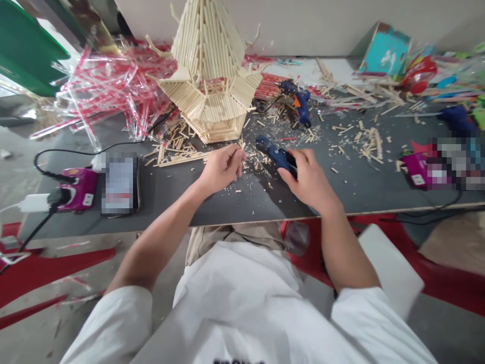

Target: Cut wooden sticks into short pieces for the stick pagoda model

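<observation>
My left hand (pixel 223 168) is closed in a pinch, with a short pale wooden stick (pixel 243 145) poking up from the fingertips. Wrapped in my right hand (pixel 310 177) is a dark blue hand cutter (pixel 276 152), its head pointing up and left toward the stick but apart from it. Directly behind my left hand stands a tower model (pixel 212 108) made of wooden sticks, with a tall pointed roof and flared lower eaves. Loose sticks (pixel 182 157) lie beside its base. Small cut bits (pixel 261 164) are scattered between both hands.
A blue glue gun (pixel 302 106) lies right of the model. Red and clear plastic wrappers (pixel 113 96) heap at the left. A phone (pixel 120 184) and a purple power strip (pixel 78 189) with cables sit front left. Another purple power strip (pixel 420 169) is at the right.
</observation>
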`<state>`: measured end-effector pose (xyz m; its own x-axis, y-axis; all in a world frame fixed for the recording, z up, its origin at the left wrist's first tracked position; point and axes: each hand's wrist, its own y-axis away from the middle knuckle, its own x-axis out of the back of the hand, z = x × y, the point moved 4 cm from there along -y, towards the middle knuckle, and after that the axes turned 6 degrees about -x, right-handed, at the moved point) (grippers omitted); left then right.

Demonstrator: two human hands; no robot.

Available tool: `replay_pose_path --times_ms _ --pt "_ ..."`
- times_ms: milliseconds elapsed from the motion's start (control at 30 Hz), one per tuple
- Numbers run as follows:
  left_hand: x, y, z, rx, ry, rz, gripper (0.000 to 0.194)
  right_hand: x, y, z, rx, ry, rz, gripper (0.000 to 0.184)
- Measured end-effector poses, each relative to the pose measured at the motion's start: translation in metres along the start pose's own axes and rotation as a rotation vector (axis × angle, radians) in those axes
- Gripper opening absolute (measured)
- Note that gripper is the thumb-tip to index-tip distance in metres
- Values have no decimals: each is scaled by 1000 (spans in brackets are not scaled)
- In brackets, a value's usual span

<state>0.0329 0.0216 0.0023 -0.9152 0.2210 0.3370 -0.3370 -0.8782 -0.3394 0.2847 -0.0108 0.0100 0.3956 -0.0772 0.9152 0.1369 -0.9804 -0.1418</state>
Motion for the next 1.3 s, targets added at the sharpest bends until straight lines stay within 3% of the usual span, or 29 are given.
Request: replay_pose_path --times_ms 133,300,667,1133,1300 --pt "0 0 2 -11 -18 -12 44 -15 1 -11 87 -120 77 56" --pt "4 -1 4 -56 -70 -5 46 -31 -1 -7 129 -180 151 58" --pt "9 -5 6 -240 -343 -17 42 -34 -3 -3 205 -178 224 61" --pt "10 -6 2 -221 -372 -95 41 -34 -3 -2 272 -87 264 65" --pt "10 -5 6 -151 -310 -100 43 -35 -3 -1 245 -112 222 64"
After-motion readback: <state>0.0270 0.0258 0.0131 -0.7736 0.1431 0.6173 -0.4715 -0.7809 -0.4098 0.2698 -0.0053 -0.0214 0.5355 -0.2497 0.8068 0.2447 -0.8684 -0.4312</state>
